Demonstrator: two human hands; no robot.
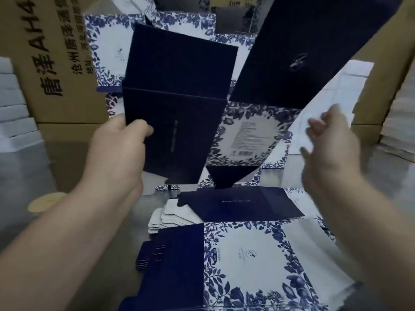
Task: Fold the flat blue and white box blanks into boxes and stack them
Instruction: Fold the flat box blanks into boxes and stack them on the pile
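**Left hand lifted one blank, right hand open beside it**

The left hand (119,149) held a box blank (177,122) up in the air above the table (67,158). It pinched the blank's lower left edge, with the thumb (143,129) pressed on the dark navy face and the other fingers hidden behind the card. The blank hung tilted and partly opened. Two navy panels met at a crease, and behind them a white panel with a blue leaf border (247,135) faced the camera, with a dark flap (231,176) pointing down below it.

The right hand (325,144) was off to the right, apart from the blank and gripping nothing. Its fingers were spread and loosely bent, and they were blurred. A large navy panel with a faint emblem (303,52) rose toward the upper right — I could not tell whether it belonged to the same blank.

Below the hands, at the near edge of the table, lay a pile of flat blanks (242,261) with the blue and white side up, and a navy sheet (242,207) lay across its far end. White flaps (170,217) fanned out at the pile's left side.

Folded boxes (107,48) with the same leaf print stood at the back, behind the raised blank. A brown carton (51,63) with black printed characters stood to the left — another carton (381,75) stood at the right.
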